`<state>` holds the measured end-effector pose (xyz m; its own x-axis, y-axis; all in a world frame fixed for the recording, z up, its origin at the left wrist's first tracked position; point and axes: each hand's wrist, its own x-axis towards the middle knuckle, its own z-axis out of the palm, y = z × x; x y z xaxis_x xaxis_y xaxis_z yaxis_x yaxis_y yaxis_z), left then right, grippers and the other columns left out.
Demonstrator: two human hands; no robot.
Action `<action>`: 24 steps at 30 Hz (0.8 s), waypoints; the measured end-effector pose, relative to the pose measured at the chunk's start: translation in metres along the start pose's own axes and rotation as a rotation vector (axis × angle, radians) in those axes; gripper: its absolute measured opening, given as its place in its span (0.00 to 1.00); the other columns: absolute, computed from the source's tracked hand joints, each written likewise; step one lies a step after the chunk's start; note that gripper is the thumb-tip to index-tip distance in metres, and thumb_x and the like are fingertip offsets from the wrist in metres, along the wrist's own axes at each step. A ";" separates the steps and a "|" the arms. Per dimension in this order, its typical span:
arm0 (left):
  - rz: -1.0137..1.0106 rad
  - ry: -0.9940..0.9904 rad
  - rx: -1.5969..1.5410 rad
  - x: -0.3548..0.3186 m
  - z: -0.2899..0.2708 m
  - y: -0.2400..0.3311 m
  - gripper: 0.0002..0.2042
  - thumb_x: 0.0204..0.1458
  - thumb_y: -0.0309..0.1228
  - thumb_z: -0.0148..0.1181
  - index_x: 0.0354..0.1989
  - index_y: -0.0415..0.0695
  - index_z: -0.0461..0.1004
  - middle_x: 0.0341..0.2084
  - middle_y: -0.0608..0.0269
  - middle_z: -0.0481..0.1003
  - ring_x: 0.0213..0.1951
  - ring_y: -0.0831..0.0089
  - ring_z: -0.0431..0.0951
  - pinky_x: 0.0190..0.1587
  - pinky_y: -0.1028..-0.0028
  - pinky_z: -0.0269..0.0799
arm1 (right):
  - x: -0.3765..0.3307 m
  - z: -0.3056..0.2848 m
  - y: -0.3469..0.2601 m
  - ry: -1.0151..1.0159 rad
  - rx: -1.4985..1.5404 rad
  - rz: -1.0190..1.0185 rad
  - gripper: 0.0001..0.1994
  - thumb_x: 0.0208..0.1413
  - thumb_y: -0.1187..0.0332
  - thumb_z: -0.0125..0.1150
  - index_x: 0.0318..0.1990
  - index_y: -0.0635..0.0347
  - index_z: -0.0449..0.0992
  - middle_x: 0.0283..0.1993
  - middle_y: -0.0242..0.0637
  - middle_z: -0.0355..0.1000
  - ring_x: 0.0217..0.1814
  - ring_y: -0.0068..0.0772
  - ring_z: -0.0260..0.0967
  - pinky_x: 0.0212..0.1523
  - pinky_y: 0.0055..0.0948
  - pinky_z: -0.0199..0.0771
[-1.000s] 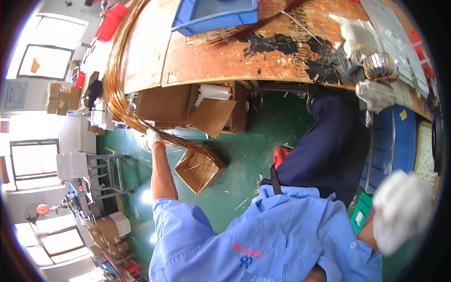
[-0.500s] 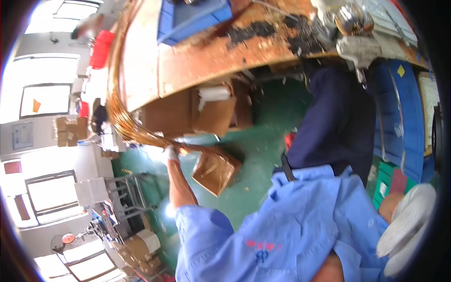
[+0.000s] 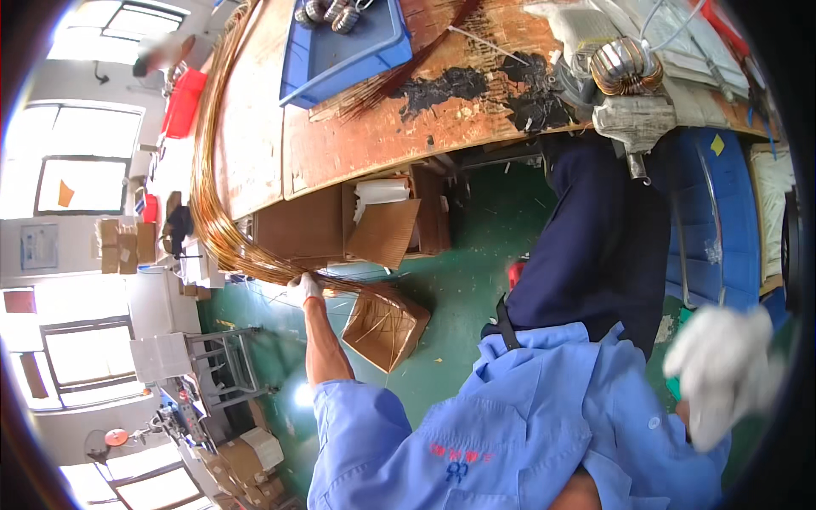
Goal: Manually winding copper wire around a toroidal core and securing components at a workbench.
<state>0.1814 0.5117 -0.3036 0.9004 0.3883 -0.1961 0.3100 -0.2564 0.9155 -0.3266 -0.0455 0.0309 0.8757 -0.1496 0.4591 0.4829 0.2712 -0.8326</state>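
Grasp of the gloved left hand (image 3: 306, 289) is closed around a thick bundle of copper-coloured wire (image 3: 225, 238), near its lower end. Proceeding left to right: a red bin (image 3: 183, 104) is at the far left. The bundle runs down beside the left edge of a worn wooden tabletop (image 3: 361, 153), curves under the table's edge level and passes through the left hand. Brown carton (image 3: 302, 225) is under the table. Blue tray (image 3: 347, 82), on the tabletop, contains several small wound coils (image 3: 337, 14). Loose wire ends extend to the right of the hand, over a small cardboard box (image 3: 408, 338) on the green floor. A larger wound ring (image 3: 627, 66) is at the table's right side. Gloved right hand (image 3: 727, 374) is raised at far right, well apart from the wire; blurred, finger position not determinable.
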 end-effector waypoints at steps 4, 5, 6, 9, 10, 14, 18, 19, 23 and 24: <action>0.285 0.316 0.431 -0.055 -0.051 0.048 0.09 0.61 0.31 0.62 0.36 0.35 0.77 0.33 0.52 0.81 0.35 0.68 0.78 0.45 0.65 0.76 | 0.024 0.026 0.041 0.174 -0.564 0.070 0.17 0.60 0.77 0.54 0.55 0.76 0.76 0.41 0.42 0.74 0.29 0.27 0.71 0.35 0.26 0.76; 0.284 0.247 0.301 -0.080 -0.029 0.056 0.09 0.61 0.31 0.63 0.35 0.35 0.78 0.32 0.52 0.80 0.35 0.68 0.78 0.44 0.65 0.76 | 0.018 0.032 0.054 0.246 -0.540 0.166 0.19 0.61 0.77 0.56 0.58 0.76 0.75 0.42 0.42 0.75 0.30 0.26 0.72 0.37 0.25 0.76; 0.282 0.152 0.170 -0.131 0.010 0.081 0.09 0.60 0.31 0.64 0.35 0.35 0.78 0.31 0.53 0.80 0.35 0.68 0.77 0.44 0.65 0.75 | 0.012 0.038 0.065 0.340 -0.528 0.265 0.20 0.61 0.78 0.57 0.61 0.75 0.75 0.44 0.42 0.75 0.32 0.24 0.72 0.38 0.24 0.76; 1.129 -0.447 0.542 -0.285 0.052 0.155 0.06 0.61 0.28 0.65 0.39 0.37 0.82 0.37 0.57 0.81 0.38 0.69 0.79 0.45 0.65 0.77 | 0.015 0.040 0.110 0.223 -0.638 0.324 0.26 0.61 0.71 0.69 0.66 0.69 0.74 0.49 0.44 0.77 0.42 0.30 0.78 0.46 0.29 0.80; 0.370 -0.775 0.119 -0.351 0.066 0.194 0.05 0.60 0.26 0.67 0.41 0.39 0.83 0.41 0.55 0.82 0.42 0.64 0.82 0.48 0.65 0.79 | 0.022 0.047 0.131 0.202 -0.705 0.251 0.29 0.60 0.68 0.73 0.67 0.67 0.73 0.51 0.45 0.77 0.47 0.34 0.80 0.50 0.32 0.81; 0.980 -1.351 -0.366 -0.444 0.114 0.283 0.06 0.55 0.23 0.71 0.35 0.42 0.79 0.38 0.58 0.81 0.43 0.58 0.82 0.47 0.61 0.78 | -0.004 0.085 0.186 0.123 -0.699 0.060 0.25 0.66 0.62 0.70 0.64 0.69 0.73 0.58 0.48 0.78 0.54 0.42 0.80 0.58 0.36 0.79; 0.804 -1.131 -0.533 -0.449 0.159 0.406 0.09 0.62 0.31 0.68 0.34 0.38 0.78 0.24 0.67 0.76 0.25 0.78 0.74 0.28 0.73 0.70 | -0.011 0.092 0.164 0.415 -0.132 0.409 0.15 0.80 0.66 0.46 0.52 0.70 0.75 0.39 0.37 0.78 0.40 0.20 0.76 0.48 0.26 0.79; 0.719 -1.192 -0.582 -0.451 0.166 0.443 0.11 0.66 0.33 0.64 0.35 0.37 0.78 0.20 0.69 0.73 0.20 0.82 0.69 0.22 0.75 0.64 | -0.013 0.080 0.158 0.484 -0.122 0.323 0.15 0.80 0.65 0.45 0.51 0.70 0.75 0.36 0.34 0.76 0.35 0.19 0.73 0.43 0.24 0.78; 0.875 -1.828 -0.191 -0.512 0.190 0.474 0.07 0.65 0.26 0.57 0.41 0.36 0.79 0.24 0.62 0.80 0.25 0.76 0.79 0.28 0.73 0.75 | 0.040 0.024 0.079 0.708 -0.157 0.109 0.16 0.80 0.63 0.48 0.52 0.68 0.76 0.27 0.24 0.66 0.24 0.11 0.61 0.23 0.17 0.61; 1.404 -1.693 -0.343 -0.507 0.220 0.456 0.08 0.64 0.25 0.55 0.45 0.35 0.78 0.29 0.60 0.84 0.29 0.72 0.84 0.34 0.72 0.81 | 0.064 0.018 0.059 0.768 -0.156 0.040 0.15 0.80 0.62 0.50 0.52 0.67 0.76 0.25 0.23 0.65 0.23 0.10 0.59 0.20 0.17 0.56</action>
<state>-0.0668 0.0026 0.1359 -0.1643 -0.7938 0.5856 -0.4537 0.5879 0.6697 -0.2415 -0.0222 0.0164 0.6194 -0.7738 0.1322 0.3955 0.1621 -0.9040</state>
